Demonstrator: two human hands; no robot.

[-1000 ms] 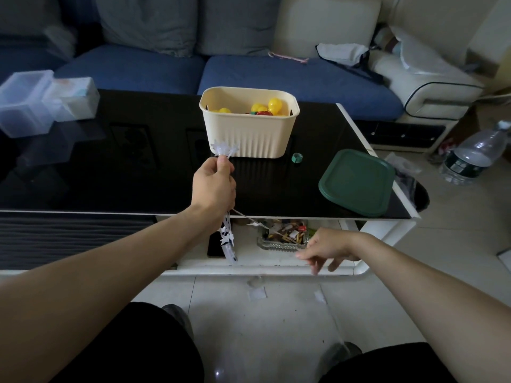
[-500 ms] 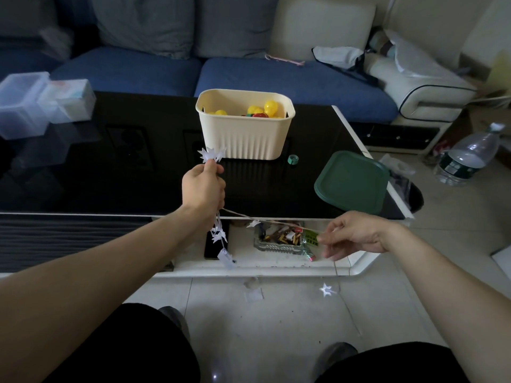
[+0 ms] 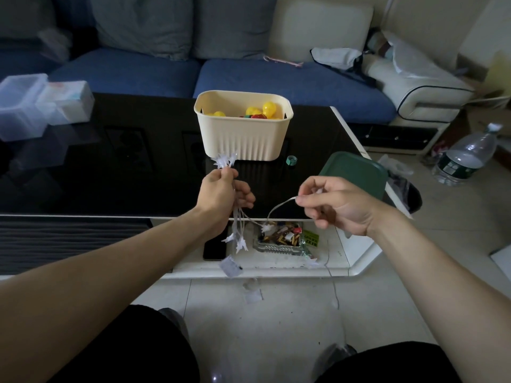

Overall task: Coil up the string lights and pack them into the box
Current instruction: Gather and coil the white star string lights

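Left hand [image 3: 221, 193] raised over the front edge of the black worktop [image 3: 124, 172], fingers curled round a bundle of string lights [image 3: 239, 228]; white stars stick out above the fist and hang below it. Right hand [image 3: 336, 204] beside it, thumb and forefinger pinching the wire, which loops between the two hands and trails down to the floor [image 3: 276, 322]. Cream box [image 3: 243, 134] stands on the worktop just behind the left hand, yellow balls inside. Green lid [image 3: 356, 168] lies right of it.
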